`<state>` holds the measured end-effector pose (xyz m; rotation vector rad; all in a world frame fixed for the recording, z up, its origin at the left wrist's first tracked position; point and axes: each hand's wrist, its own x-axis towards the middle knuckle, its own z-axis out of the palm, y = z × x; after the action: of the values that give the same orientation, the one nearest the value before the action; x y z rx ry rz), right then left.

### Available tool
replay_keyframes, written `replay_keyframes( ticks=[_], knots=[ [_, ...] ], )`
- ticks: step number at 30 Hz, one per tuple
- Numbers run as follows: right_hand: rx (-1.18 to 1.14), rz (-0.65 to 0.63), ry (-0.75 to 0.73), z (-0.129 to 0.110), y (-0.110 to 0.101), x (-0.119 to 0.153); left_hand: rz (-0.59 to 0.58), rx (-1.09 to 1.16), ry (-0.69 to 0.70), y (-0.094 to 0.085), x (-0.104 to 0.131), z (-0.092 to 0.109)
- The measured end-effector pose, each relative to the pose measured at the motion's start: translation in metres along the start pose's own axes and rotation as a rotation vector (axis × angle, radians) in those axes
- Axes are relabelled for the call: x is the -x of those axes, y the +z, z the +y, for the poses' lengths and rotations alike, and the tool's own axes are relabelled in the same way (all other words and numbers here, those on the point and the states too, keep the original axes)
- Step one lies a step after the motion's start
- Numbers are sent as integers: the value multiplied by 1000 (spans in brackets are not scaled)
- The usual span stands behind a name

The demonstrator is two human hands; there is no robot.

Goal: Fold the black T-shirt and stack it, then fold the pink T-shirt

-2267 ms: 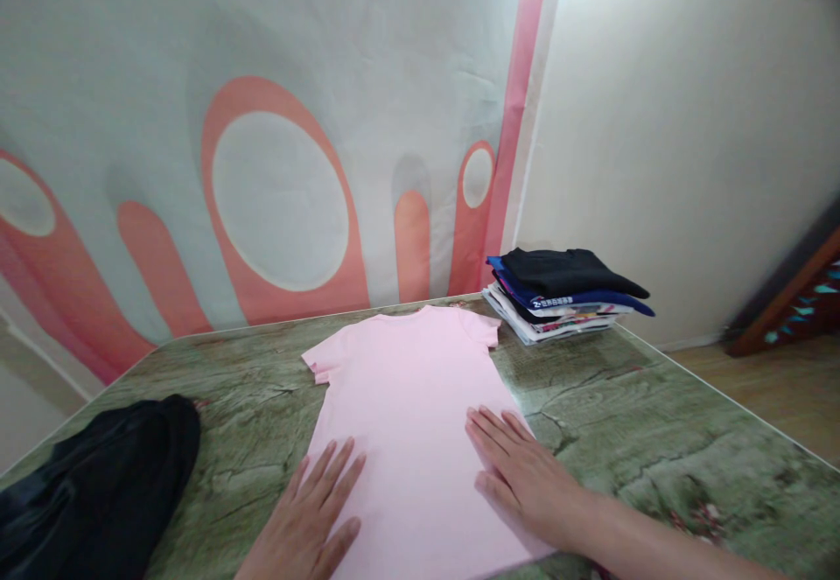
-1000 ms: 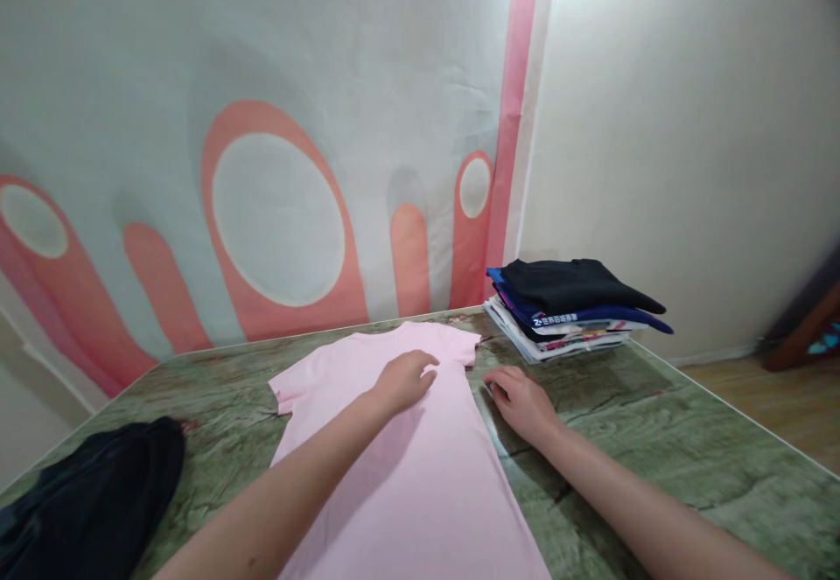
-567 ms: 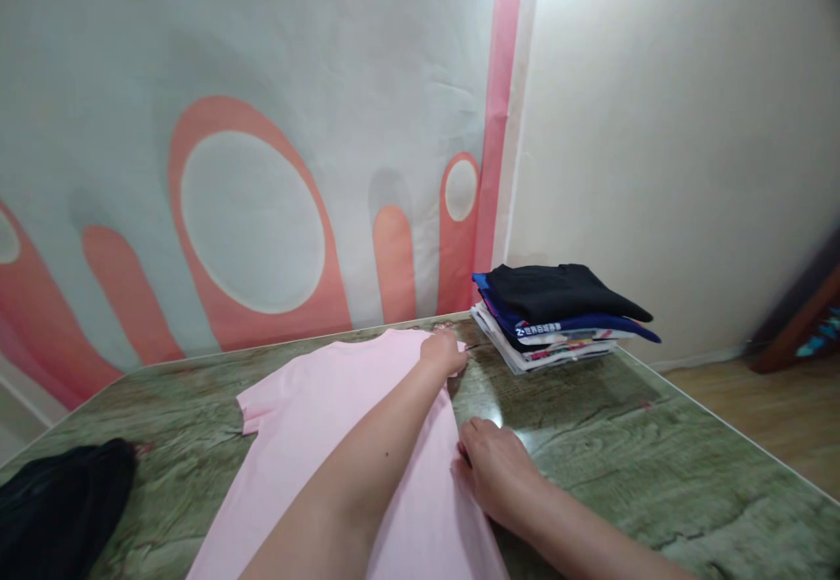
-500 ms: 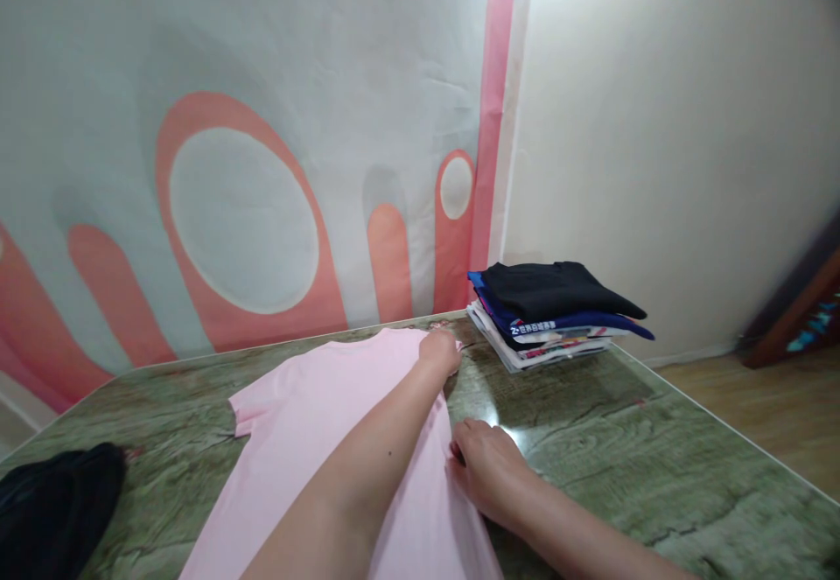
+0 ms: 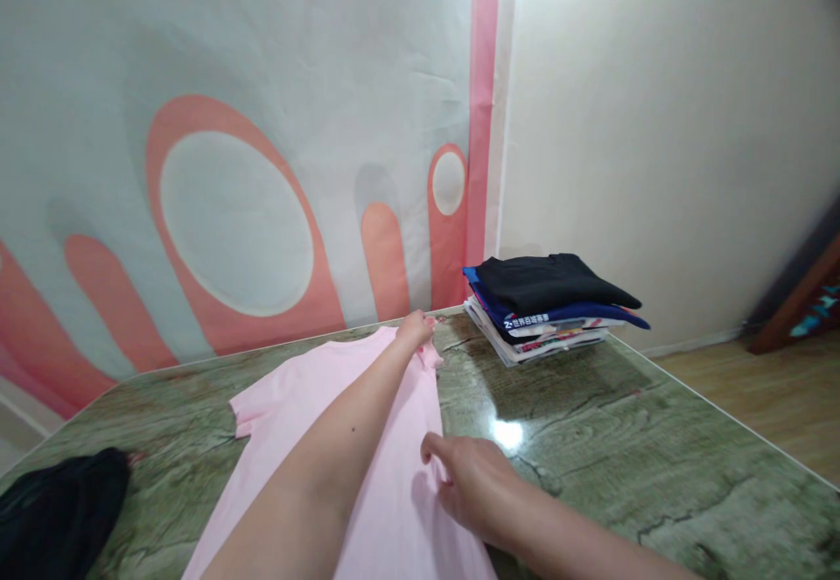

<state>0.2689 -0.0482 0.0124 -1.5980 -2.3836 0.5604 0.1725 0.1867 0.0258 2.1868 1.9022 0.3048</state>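
A pink T-shirt [image 5: 387, 492] lies spread on the table, collar toward the wall, one sleeve out to the left. My left hand [image 5: 415, 331] reaches across it, fingers closed on the cloth at the right shoulder, where the sleeve is bunched up. Over the shirt's right side edge is my right hand [image 5: 476, 484], its forefinger and thumb apart with a gap between them. Its other fingers are mostly hidden, and whether it touches the cloth is hard to tell.
A stack of folded clothes [image 5: 557, 287], black on top, stands at the table's back right. Dark cloth [image 5: 66, 510] lies at the left front. The green marble-patterned table [image 5: 591, 449] meets a wall with a pink and orange pattern behind.
My left hand has drawn the right shoulder and sleeve slightly inward to the left. My right hand has shifted left over the shirt's edge, its forefinger and thumb now parted.
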Motion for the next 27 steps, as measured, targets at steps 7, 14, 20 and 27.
replay_keyframes(
  ticks=[7,14,20,27],
  knots=[
    [115,-187,-31,-17,-15,14,-8,228,-97,-31,-1,-44],
    [29,-122,-110,-44,-13,28,43,408,-143,-50,11,-89],
    [71,-274,-121,-62,9,23,106,427,-256,-40,34,-136],
    [62,-215,-97,-69,4,22,160,483,-315,-28,44,-160]
  ],
)
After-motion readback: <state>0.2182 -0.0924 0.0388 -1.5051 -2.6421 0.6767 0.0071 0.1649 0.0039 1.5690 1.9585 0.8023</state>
